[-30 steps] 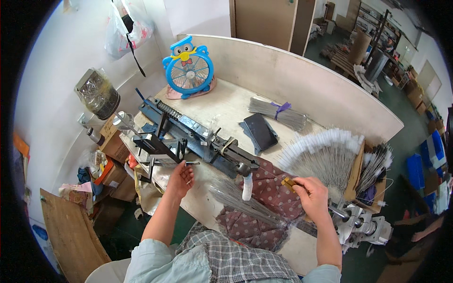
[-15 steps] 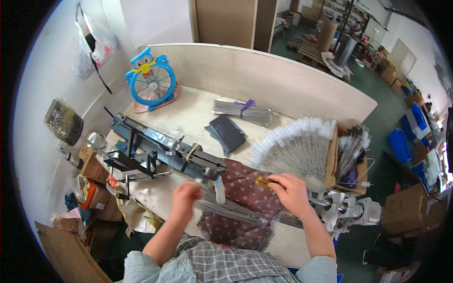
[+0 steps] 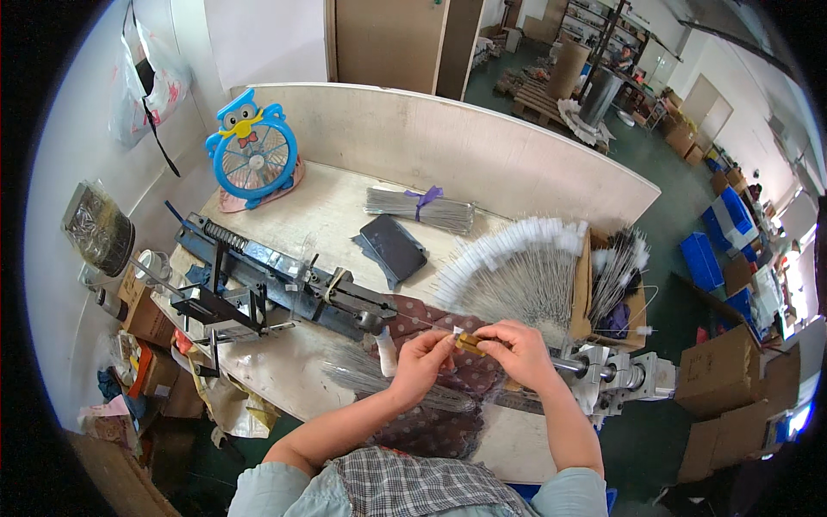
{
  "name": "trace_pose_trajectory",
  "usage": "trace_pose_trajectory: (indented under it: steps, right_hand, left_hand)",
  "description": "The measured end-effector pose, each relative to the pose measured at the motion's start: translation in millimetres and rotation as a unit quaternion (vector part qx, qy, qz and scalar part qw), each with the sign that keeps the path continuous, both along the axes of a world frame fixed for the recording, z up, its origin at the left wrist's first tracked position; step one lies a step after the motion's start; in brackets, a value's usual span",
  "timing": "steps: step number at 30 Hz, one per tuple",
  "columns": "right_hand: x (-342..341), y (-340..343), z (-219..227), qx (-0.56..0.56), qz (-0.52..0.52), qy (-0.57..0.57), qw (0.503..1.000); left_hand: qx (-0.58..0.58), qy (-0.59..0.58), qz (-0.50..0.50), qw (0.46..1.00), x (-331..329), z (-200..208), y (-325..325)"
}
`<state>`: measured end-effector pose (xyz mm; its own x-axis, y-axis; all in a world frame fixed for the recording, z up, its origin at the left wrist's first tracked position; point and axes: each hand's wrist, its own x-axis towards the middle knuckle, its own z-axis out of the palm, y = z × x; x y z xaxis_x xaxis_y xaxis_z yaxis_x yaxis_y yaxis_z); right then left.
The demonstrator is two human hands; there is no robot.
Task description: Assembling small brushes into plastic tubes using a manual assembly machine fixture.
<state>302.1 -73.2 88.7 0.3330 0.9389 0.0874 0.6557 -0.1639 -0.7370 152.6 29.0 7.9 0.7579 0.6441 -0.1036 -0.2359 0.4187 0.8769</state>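
Note:
Over the polka-dot cloth (image 3: 419, 317), my right hand (image 3: 522, 351) pinches a small brass-yellow block (image 3: 469, 343) between thumb and fingers. Close against its left side, my left hand (image 3: 420, 365) is closed in a pinch. A tiny white piece shows by the left fingertips, but I cannot make out exactly what they grip. A thin wire runs from the bench fixture (image 3: 332, 289) toward the block. Just left of my left hand stands a small white bottle (image 3: 385, 353). Beneath the left wrist, a bunch of thin metal wires (image 3: 349, 366) lies on the cloth.
White-tipped wire brushes (image 3: 517, 267) fan out at right beside a cardboard box (image 3: 631, 306). A metal clamp machine (image 3: 624, 376) sits at the right edge. Farther back are a tied wire bundle (image 3: 422, 209), dark pads (image 3: 392, 250) and a blue fan (image 3: 256, 159).
My left hand has moved right, from beside the bottle to the yellow block, and its fingers are now pinched there. The right hand still holds the block. The whole view has shifted slightly.

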Motion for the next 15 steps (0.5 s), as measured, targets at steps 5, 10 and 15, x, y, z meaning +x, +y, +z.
trace_pose_trajectory:
  steps: [5, 10, 15]
  right_hand:
    - [13.5, -6.4, -16.7, 0.01, -0.017, 0.169, 0.985]
    - [10.8, -2.6, -16.9, 0.001, -0.07, 0.29, 0.955]
    - [-0.5, 10.0, 0.2, 0.057, 0.014, -0.056, 0.997]
  left_hand:
    - [0.027, 0.037, -0.046, 0.998, 4.8, 5.4, -0.5]
    - [0.049, 0.064, -0.053, 0.995, 7.2, 4.3, -0.9]
    - [-0.096, 0.055, 0.083, 0.99, -11.4, 15.7, 12.2]
